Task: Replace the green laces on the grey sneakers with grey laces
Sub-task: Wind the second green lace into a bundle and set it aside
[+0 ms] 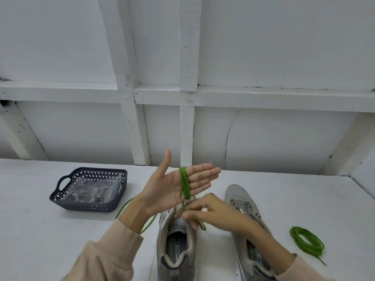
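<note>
Right hand (205,211) winds green lace (185,184) around flat left hand (178,184)

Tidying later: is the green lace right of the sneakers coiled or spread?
Coiled: the thin green shoelace lies in stacked loops, end trailing.

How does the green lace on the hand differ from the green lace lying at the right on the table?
The hand lace is wound around the left hand, pinched by the right hand; the table lace lies untouched on the table. The hand lace trails a long loose tail; the table lace is nearly all coiled. Both are green.
</note>
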Motion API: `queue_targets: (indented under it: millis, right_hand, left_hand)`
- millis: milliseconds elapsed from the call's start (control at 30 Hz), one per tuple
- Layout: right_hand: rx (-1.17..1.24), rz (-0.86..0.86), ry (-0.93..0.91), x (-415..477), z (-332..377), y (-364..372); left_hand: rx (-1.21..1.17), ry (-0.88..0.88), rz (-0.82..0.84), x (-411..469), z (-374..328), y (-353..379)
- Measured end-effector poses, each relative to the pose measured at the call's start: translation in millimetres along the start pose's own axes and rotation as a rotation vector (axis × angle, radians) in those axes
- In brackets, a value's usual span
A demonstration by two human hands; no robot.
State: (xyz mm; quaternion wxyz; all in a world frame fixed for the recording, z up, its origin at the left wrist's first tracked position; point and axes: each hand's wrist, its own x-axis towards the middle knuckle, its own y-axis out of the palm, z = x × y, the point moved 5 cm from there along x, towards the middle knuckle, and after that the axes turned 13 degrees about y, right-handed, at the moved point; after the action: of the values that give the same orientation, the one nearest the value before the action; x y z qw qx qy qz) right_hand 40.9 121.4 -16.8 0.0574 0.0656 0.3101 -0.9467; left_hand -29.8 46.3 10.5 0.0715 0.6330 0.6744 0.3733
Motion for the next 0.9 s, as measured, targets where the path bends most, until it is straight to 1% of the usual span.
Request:
queue_targets:
  millis: [67,167,233,333,433,500,600,700,800,900]
  right_hand:
    - [-0.068,0.068,-0.011,-8,8,8]
    - [-0.286,0.194,-0.031,-18,23,12]
    - [-0.439,0.221,-0.064,-22,37,6]
    - [-0.537,0.112,-0.081,-22,56,-23]
    - [-0.663,-0.069,-0.033,-18,68,-62]
    - [-0.699,-0.161,-0.040,-16,73,-82]
    - [-0.641,-0.234,-0.125,-10,79,-93]
    - [-0.427,-0.258,-0.182,5,74,-92]
    - [-0.275,-0.310,-0.142,20,51,-86]
    - [-0.021,-0.235,-0.074,28,16,-67]
  left_hand:
    - [0.042,-0.006,-0.038,-1,0,-9]
    - [0.091,-0.034,-0.101,-3,6,-21]
    - [0.116,-0.055,-0.135,-5,11,-25]
    - [0.111,-0.121,-0.174,-11,19,-26]
    - [0.073,-0.160,-0.144,-14,24,-20]
    - [0.094,-0.190,-0.105,-15,25,-17]
    - [0.140,-0.241,-0.024,-14,27,-12]
    - [0.178,-0.275,0.053,-11,32,-3]
    - [0.175,-0.259,0.073,-8,32,5]
    - [0.111,-0.192,0.060,-6,22,5]
